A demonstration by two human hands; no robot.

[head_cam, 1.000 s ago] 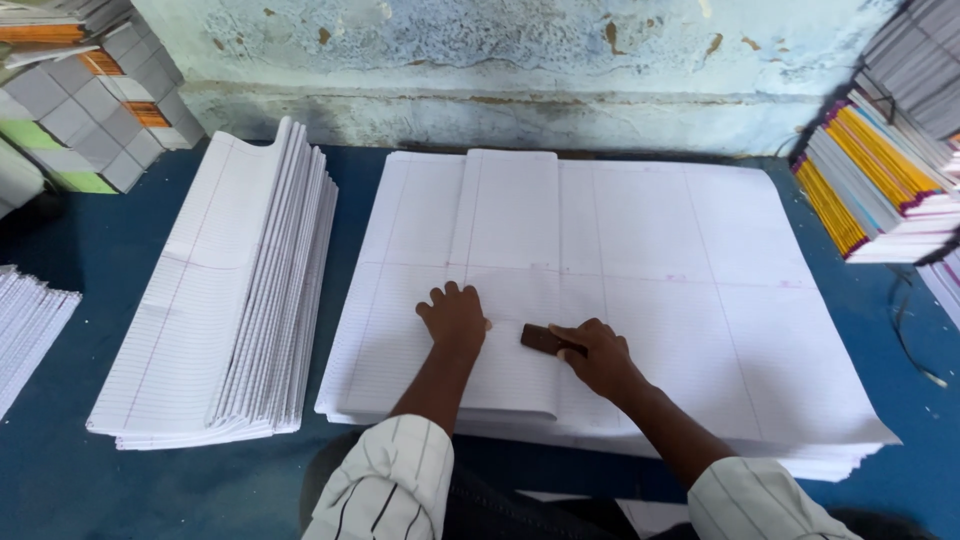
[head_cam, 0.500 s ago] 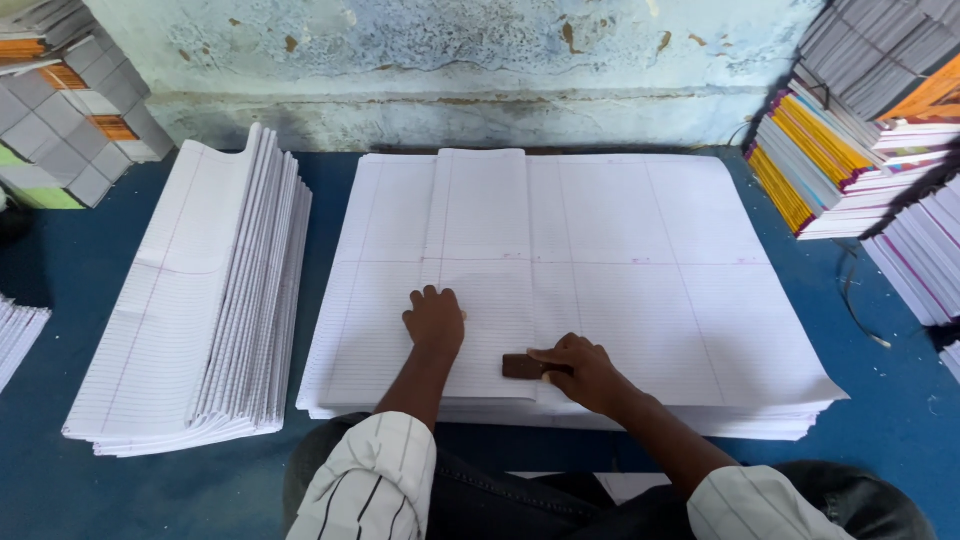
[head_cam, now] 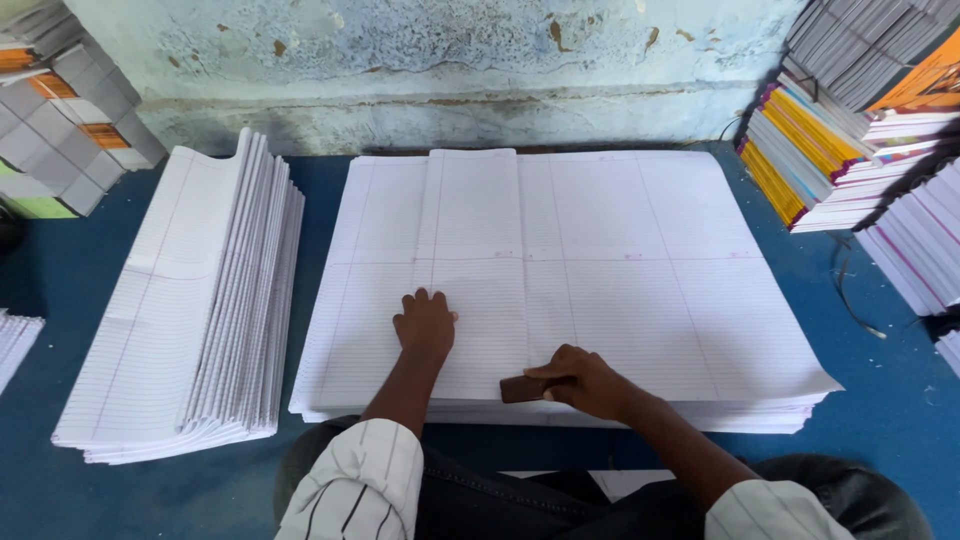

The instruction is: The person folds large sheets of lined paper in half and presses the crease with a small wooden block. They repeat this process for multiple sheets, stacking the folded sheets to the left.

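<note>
A big stack of large white ruled sheets (head_cam: 640, 260) lies flat on the blue table in front of me. My left hand (head_cam: 425, 323) presses flat on the top sheet, left of its middle fold line, fingers spread. My right hand (head_cam: 583, 381) grips a small dark brown block (head_cam: 520, 389) and holds it against the sheet near the stack's front edge.
A pile of folded ruled sheets (head_cam: 190, 320) stands to the left. Stacks of bound notebooks (head_cam: 850, 120) fill the right side, grey-spined books (head_cam: 60, 120) the far left corner. A cracked wall (head_cam: 450, 60) closes the back. The blue table (head_cam: 880, 420) shows around the stacks.
My right hand has drawn the brown block toward me, down to the front edge of the sheet. My left hand stays pressed on the paper.
</note>
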